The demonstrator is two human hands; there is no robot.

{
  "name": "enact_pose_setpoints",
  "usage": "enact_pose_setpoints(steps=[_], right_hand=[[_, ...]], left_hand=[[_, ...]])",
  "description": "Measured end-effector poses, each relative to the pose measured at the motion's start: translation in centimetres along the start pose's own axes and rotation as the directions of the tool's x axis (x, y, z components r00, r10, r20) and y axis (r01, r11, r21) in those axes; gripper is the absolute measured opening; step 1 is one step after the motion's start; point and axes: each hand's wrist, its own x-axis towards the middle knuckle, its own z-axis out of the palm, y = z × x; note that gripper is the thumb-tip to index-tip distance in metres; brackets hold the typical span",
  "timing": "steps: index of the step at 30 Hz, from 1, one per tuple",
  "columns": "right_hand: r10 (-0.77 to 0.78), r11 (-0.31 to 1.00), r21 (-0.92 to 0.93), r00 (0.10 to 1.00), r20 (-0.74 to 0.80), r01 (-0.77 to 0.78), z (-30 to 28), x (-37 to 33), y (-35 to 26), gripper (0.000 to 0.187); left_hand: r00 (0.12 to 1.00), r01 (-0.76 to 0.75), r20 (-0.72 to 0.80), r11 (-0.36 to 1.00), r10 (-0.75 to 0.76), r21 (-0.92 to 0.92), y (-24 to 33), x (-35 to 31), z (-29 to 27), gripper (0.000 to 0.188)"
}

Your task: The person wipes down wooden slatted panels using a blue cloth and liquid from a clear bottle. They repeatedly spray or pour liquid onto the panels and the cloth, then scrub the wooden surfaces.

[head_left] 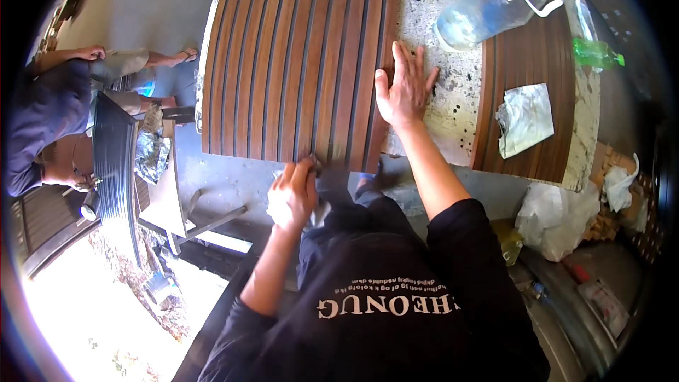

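Observation:
A brown slatted panel with dark grooves lies on a paint-spotted white table. My left hand is at the panel's near edge, closed round a crumpled white cloth; its fingertips reach the end of the slats. Whether something else is pinched there is too small to tell. Spread out flat, my right hand rests by the panel's right edge, thumb over the edge and fingers toward the table top. It holds nothing.
Right of the panel are a large clear water bottle, a second brown panel with a folded whitish sheet and a green bottle. White plastic bags lie below right. At left, another person handles a dark ribbed panel.

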Motion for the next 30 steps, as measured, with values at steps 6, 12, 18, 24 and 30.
enact_pose_setpoints(steps=[6,12,18,24,30], right_hand=[[-0.038,0.999,-0.018,0.999,-0.012,0.038,0.2,0.3,-0.7,0.062],[-0.040,0.999,-0.014,0.998,-0.038,0.040,0.9,0.5,0.0,0.062],[-0.019,1.000,-0.003,0.999,0.051,0.019,0.6,0.6,0.5,0.062],[0.088,0.982,0.159,0.990,0.114,-0.106,0.1,4.5,-4.3,0.080],[-0.055,0.997,0.059,0.987,0.152,0.046,4.5,7.9,-11.4,0.084]], left_hand=[[0.995,0.030,-0.099,0.999,-0.031,-0.015,0.5,9.6,1.3,0.011],[0.981,0.046,-0.182,0.996,-0.060,-0.077,0.6,7.5,2.3,0.009],[0.925,0.347,-0.074,0.908,-0.373,-0.235,-2.4,-7.8,-2.9,0.014],[0.809,0.473,-0.249,0.841,-0.533,-0.265,-6.9,-8.0,-6.7,0.015],[0.863,0.381,-0.265,0.899,-0.429,-0.214,-8.7,-2.8,-6.9,0.014]])
